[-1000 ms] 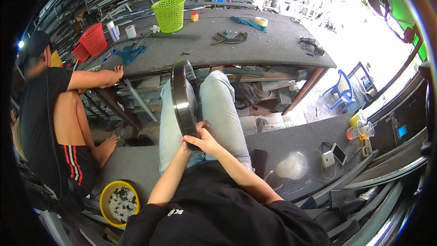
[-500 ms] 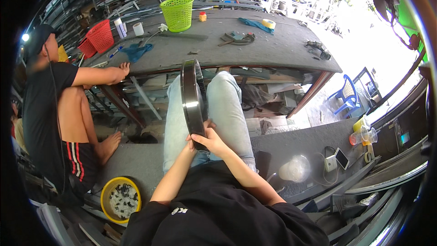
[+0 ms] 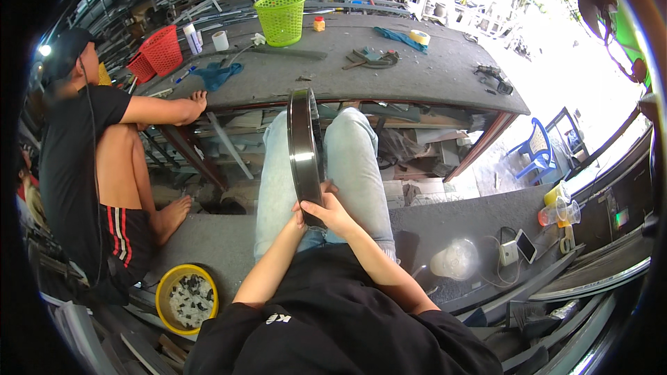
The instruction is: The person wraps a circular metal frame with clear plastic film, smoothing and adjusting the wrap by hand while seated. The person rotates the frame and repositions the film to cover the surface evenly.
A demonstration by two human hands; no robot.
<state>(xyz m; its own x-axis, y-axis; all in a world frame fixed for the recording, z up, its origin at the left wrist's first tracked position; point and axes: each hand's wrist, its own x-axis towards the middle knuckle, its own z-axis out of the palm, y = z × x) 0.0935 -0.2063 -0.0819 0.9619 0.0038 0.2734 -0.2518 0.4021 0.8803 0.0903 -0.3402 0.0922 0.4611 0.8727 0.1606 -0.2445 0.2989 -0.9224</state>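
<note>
Raised and shifted slightly rightward since the earlier frames, a dark metal profile strip [image 3: 303,149] is held between the knees, its long axis running away from the person toward the grey workbench [image 3: 417,73]. Its surface is smooth, with a bright glint midway. Its near end is clasped by the right hand [image 3: 333,212], fingers curled closed around it, and by the left hand [image 3: 300,217], partly hidden behind the strip. A green mesh basket [image 3: 281,18] stands on the bench.
</note>
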